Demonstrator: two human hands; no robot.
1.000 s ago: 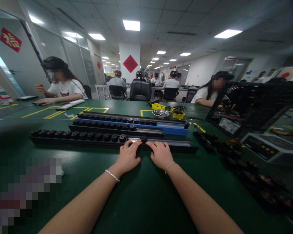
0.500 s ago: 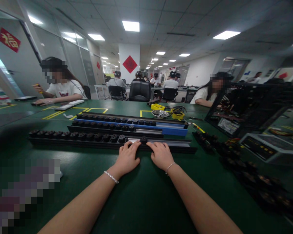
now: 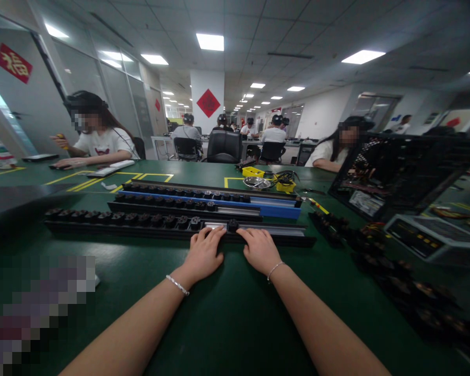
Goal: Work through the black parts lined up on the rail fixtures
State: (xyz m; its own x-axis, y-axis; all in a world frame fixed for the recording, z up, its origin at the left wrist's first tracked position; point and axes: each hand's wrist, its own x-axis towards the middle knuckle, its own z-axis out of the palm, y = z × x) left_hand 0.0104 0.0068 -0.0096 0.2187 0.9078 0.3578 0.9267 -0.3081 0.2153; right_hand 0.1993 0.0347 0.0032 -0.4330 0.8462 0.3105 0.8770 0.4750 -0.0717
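Note:
A long black track (image 3: 113,228) lies across the table before me, with a row of small round-topped black modules (image 3: 131,219) filling its left part. One separate black module (image 3: 233,225) sits in the track between my two hands, with bare silver channel on either side of it. My left hand (image 3: 206,253) lies palm down at the track's near edge, fingers stretched out and a fingertip close to the module's left side. On the other side, my right hand (image 3: 261,252) has its fingers extended, and a fingertip reaches the module's right side. Whether either fingertip presses on it is hard to see.
Behind are another black track and a blue track (image 3: 278,208) with modules. A metal dish (image 3: 257,183) and yellow bins (image 3: 253,171) stand farther back. On the right are a computer case (image 3: 399,172), a power supply (image 3: 434,237) and loose black modules (image 3: 384,261). Co-workers sit beyond.
The separate module and my right hand have shifted very slightly to the right. My left hand is almost where it was.

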